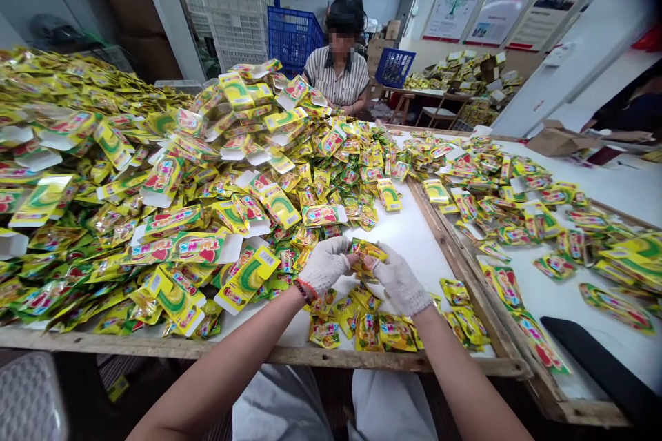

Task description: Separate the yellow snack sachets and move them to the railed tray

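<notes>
My left hand (pixel 325 267), in a white knit glove with bare fingertips, pinches the left side of a small yellow candy packet (pixel 368 250). The same packet is gripped on its other side by my right hand (pixel 400 280), gloved alike. Whether more than one packet is between the fingers I cannot tell. Below the hands, several filled yellow packets (pixel 396 332) lie on the white tabletop near its front edge. Just left of my left hand, an open-ended yellow box (pixel 247 280) with a green melon picture rests on the heap.
A tall heap of packets and boxes (pixel 176 220) covers the left. A wooden rail (pixel 449 241) divides the table; more packets (pixel 517 207) and a black phone-like slab (pixel 600 358) lie right of it. A person (pixel 338 72) sits opposite, near a blue crate (pixel 294 38).
</notes>
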The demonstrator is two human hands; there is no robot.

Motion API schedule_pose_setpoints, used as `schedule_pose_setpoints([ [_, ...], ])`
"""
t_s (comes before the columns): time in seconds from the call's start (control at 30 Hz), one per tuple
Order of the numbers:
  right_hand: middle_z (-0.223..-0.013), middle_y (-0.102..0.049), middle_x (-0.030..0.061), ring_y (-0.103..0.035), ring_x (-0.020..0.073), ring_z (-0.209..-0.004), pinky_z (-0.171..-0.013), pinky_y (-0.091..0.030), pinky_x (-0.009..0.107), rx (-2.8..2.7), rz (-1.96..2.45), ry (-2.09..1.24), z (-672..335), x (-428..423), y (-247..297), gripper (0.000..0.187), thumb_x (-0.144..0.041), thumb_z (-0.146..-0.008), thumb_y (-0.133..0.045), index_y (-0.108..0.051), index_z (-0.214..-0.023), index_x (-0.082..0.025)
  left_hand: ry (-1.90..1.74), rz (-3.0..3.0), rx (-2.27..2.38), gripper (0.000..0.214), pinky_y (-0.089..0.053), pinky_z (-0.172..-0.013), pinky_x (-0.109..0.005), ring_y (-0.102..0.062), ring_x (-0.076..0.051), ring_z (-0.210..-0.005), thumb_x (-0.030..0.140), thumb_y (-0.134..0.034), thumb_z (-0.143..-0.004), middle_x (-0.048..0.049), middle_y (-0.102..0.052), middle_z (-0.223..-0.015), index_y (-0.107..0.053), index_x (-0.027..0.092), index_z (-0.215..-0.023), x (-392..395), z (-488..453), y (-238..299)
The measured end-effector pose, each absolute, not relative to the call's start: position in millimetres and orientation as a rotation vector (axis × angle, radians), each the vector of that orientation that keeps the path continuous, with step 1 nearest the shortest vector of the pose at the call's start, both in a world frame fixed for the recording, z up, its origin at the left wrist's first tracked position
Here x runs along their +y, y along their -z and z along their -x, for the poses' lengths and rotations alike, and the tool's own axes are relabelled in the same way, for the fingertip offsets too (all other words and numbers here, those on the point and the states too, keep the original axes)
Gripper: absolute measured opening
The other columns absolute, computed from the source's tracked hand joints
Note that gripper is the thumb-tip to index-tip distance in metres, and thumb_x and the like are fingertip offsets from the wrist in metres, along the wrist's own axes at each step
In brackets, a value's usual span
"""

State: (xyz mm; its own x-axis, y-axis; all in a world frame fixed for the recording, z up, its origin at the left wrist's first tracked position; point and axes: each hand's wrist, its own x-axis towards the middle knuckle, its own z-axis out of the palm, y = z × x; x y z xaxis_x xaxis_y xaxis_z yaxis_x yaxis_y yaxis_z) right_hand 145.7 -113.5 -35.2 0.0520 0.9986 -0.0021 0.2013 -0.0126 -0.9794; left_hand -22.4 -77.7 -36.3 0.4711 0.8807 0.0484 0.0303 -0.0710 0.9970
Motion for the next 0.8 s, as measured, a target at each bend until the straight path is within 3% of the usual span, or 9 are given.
schedule_pose_setpoints([
  [0.1,-0.087,-0.070,0.0049,-0.065,0.0186,-0.074,-0.064,-0.054,0.029,-1.193,1.454,-1.027,-146.1,-113.0,37.1,0.031,-0.041,-0.071,-0.065,-0.059,-0.091,-0.019,-0.867,-2.121,1.151,0.030,-0.048,-0.085,-0.039,-0.059,-0.024,-0.093,0.041,-0.057,-0.085,-0.0086,-0.063,-0.097,-0.061,0.016,-0.100,-61.0,25.0,24.9],
  [0.17,-0.087,-0.070,0.0048,-0.065,0.0184,-0.072,-0.062,-0.053,0.028,-1.122,1.472,-0.987,-148.3,-111.2,39.6,0.030,-0.040,-0.071,-0.064,-0.059,-0.091,-0.019,-0.802,-2.472,1.450,0.046,-0.036,-0.102,-0.049,-0.050,-0.032,-0.114,0.035,-0.065,-0.078,-0.0140,-0.058,-0.116,-0.055,0.016,-0.118,-42.7,28.4,17.3],
  [0.23,-0.087,-0.070,0.0051,-0.064,0.0181,-0.071,-0.061,-0.053,0.028,-1.076,1.471,-0.990,-152.0,-109.4,43.4,0.028,-0.039,-0.072,-0.061,-0.058,-0.091,-0.018,-0.648,-2.622,1.715,0.066,-0.024,-0.108,-0.054,-0.041,-0.036,-0.124,0.028,-0.070,-0.071,-0.0179,-0.053,-0.125,-0.046,0.013,-0.131,-25.4,32.1,12.4],
  [0.33,-0.085,-0.068,0.0044,-0.062,0.0172,-0.069,-0.060,-0.052,0.028,-1.048,1.437,-0.954,-158.0,-107.7,49.4,0.026,-0.040,-0.074,-0.060,-0.057,-0.090,-0.019,-0.497,-2.658,1.853,0.069,-0.027,-0.106,-0.050,-0.045,-0.033,-0.119,0.022,-0.068,-0.069,-0.0162,-0.053,-0.121,-0.042,0.013,-0.133,-16.2,35.7,10.7],
  [0.57,-0.086,-0.067,0.0052,-0.059,0.0143,-0.057,-0.048,-0.046,0.025,-0.990,1.362,-0.905,-159.2,-109.8,48.6,0.037,-0.052,-0.081,-0.055,-0.052,-0.099,-0.020,-0.507,-2.630,1.527,0.050,-0.044,-0.082,-0.036,-0.054,-0.026,-0.099,0.025,-0.066,-0.069,-0.0093,-0.053,-0.112,-0.048,0.020,-0.116,-63.0,32.5,18.1],
  [0.8,-0.069,-0.063,-0.0004,-0.052,0.0113,-0.045,-0.039,-0.040,0.022,-1.233,1.662,-0.963,-167.4,-117.8,31.3,0.027,-0.044,-0.076,-0.059,-0.059,-0.087,-0.020,-0.533,-2.611,1.323,0.050,-0.046,-0.083,-0.035,-0.054,-0.025,-0.098,0.030,-0.070,-0.068,-0.0080,-0.055,-0.111,-0.047,0.019,-0.111,-76.3,34.3,22.4],
])
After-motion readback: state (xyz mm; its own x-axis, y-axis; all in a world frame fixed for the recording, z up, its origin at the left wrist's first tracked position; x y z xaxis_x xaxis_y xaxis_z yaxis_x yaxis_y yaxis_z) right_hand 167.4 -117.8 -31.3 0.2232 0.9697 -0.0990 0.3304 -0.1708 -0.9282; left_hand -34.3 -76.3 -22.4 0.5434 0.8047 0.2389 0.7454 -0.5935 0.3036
